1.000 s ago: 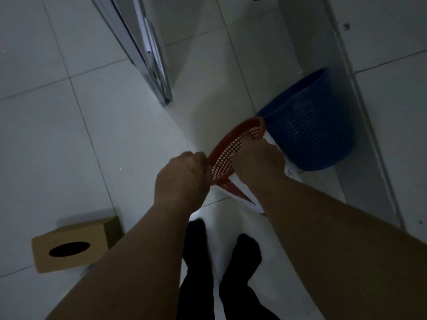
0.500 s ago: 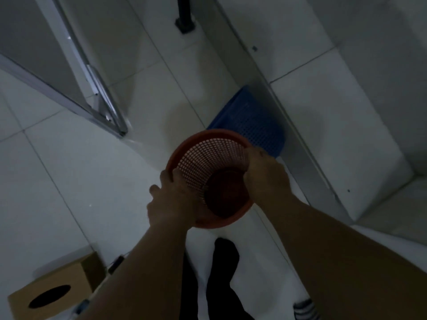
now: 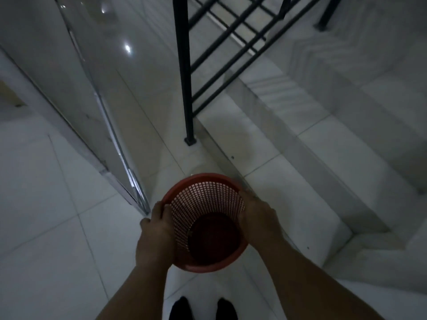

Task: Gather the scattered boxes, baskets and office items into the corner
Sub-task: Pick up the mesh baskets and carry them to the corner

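Note:
A round red mesh basket (image 3: pixel 205 204) is held upright in front of me, its mouth facing up and nothing visible inside. My left hand (image 3: pixel 157 229) grips its left rim with the fingers curled over the edge. My right hand (image 3: pixel 258 218) clasps the right side of the rim. The basket hangs above the white tiled floor (image 3: pixel 46 227), just left of a tiled step. The blue basket and the cardboard tissue box are out of view.
A black metal railing (image 3: pixel 184 77) stands ahead, its post footed at the step's edge. Tiled stairs (image 3: pixel 323 158) rise on the right. A glass door with a metal frame (image 3: pixel 120 162) angles in from the left. My two feet show at the bottom.
The view has swung up and forward; the blue basket and the tissue box have left the frame. The red basket, earlier tilted on edge, now sits upright in both hands.

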`<state>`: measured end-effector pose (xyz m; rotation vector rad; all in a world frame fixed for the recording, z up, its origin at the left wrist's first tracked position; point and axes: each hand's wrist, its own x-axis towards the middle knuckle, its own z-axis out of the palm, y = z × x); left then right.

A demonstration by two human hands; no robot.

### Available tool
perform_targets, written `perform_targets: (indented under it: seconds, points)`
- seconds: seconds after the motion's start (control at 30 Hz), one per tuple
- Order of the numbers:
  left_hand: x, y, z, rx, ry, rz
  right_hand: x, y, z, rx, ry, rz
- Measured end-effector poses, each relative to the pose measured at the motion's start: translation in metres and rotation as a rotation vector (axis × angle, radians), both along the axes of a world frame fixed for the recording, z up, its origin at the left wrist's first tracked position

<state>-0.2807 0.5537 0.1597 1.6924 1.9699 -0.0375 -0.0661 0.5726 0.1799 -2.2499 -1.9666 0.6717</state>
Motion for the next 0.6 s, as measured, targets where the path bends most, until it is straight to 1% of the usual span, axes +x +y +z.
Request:
perform_targets:
  seconds: [0.07,0.17,0.27,0.33,0.4,0.43,0.53,0.6]
  points:
    - [-0.004,0.000,0.037,0.031,0.003,0.046,-0.003,-0.004,0.036,0.052,0.027,-0.010]
    - [-0.007,-0.009,0.081,0.052,0.053,0.052,-0.009,-0.012,0.079,0.105,0.063,-0.044]
    - [-0.011,-0.030,0.126,0.111,0.077,0.166,-0.023,-0.019,0.116,0.161,0.146,-0.096]
    - [-0.015,-0.049,0.147,0.141,0.081,0.269,-0.035,-0.023,0.129,0.227,0.114,-0.017]
    - [-0.020,-0.073,0.164,0.159,0.111,0.376,-0.048,-0.030,0.140,0.309,0.048,0.127]
    - [-0.022,-0.087,0.170,0.167,0.130,0.423,-0.053,-0.036,0.145,0.308,0.042,0.177]
    - [-0.026,-0.131,0.182,0.227,0.183,0.548,-0.071,-0.055,0.157,0.281,0.137,0.236]
    - [-0.033,-0.166,0.192,0.250,0.214,0.648,-0.090,-0.076,0.167,0.318,0.111,0.340]
